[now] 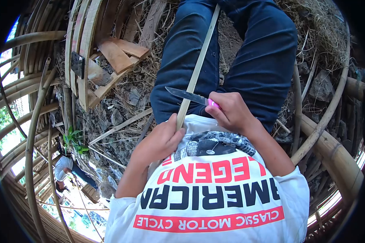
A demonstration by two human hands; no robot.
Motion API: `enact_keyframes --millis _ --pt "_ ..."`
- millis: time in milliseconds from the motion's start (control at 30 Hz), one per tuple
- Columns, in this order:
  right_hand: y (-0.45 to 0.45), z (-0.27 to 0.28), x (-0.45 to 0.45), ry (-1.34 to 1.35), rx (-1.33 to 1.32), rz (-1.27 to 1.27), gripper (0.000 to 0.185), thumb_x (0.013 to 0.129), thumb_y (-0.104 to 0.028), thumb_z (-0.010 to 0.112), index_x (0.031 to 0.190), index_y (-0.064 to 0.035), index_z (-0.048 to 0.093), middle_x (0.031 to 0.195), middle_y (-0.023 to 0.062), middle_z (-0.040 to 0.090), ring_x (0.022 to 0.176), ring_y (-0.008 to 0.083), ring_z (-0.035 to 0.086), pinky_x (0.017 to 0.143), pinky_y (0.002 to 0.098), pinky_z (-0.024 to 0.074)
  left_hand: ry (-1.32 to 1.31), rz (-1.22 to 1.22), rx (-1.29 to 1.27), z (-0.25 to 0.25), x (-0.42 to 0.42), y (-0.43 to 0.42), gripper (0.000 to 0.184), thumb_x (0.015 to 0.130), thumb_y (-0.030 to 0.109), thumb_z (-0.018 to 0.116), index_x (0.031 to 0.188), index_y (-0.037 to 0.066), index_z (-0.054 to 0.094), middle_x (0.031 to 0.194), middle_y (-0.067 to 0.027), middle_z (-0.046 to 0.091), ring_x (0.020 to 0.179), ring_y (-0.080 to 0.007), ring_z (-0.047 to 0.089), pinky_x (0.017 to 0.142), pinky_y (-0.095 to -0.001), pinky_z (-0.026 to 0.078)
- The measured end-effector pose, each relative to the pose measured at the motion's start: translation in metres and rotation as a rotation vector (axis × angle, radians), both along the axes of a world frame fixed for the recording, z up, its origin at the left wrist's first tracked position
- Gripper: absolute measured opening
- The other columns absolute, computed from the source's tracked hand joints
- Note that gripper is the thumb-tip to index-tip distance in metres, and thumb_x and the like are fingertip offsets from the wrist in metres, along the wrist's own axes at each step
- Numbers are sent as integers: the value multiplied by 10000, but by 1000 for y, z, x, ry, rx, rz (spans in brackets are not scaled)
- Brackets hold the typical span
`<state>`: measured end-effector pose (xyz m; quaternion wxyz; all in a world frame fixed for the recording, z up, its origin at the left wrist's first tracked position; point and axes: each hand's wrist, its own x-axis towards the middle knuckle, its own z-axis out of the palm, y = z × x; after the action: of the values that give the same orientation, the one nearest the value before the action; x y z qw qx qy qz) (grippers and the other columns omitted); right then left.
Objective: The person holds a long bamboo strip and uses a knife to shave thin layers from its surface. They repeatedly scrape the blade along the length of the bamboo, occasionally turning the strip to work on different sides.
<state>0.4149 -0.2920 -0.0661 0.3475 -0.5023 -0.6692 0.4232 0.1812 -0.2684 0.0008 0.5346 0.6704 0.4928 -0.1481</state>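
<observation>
A long pale strip (201, 56) of what looks like bamboo runs from between the legs down to the waist. Its lower end is gripped by my left hand (162, 139), with the fingers closed round it. My right hand (231, 110) is wrapped round the pink handle (213, 104) of a knife. The knife's dark blade (186, 95) lies across the strip a little above my left hand, its tip pointing left. Dark trousers (257, 60) and a white printed shirt (215, 202) are beneath the hands.
Wooden planks (86, 48) with a phone-like dark object (77, 65) stand at the upper left. Bamboo poles (36, 133) curve along the left side; a thick one (336, 162) lies at the right. Another person (65, 168) is at the lower left.
</observation>
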Motion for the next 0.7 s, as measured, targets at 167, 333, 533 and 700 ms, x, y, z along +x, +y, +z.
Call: enact_keyframes --millis 167,333,533,700 --pt "-5 9 -3 7 18 48 355 913 -352 594 738 -44 566 627 154 591 557 315 595 511 373 442 -293 275 -197 -10 -19 -12 237 944 161 464 1094 -20 487 935 -86 584 861 -170 524 753 -326 422" --pt "-4 22 5 99 8 58 337 896 -315 608 723 -31 554 611 152 557 538 318 570 498 376 433 -336 251 -290 -13 -27 -8 227 958 194 413 992 -11 502 888 -157 544 831 -229 521 792 -349 425" --pt "-9 29 -1 197 3 75 336 906 -320 599 726 -40 553 601 143 545 527 298 568 490 354 426 -257 -6 -351 -1 -26 -4 231 928 177 402 876 -19 512 978 -173 501 915 -310 498 867 -393 398" --pt "-14 26 -3 176 31 94 338 914 -318 591 726 -40 548 605 148 546 525 305 563 487 354 422 -348 46 -484 -9 -33 4 281 899 278 382 838 19 474 774 -74 483 779 -188 463 778 -325 404"
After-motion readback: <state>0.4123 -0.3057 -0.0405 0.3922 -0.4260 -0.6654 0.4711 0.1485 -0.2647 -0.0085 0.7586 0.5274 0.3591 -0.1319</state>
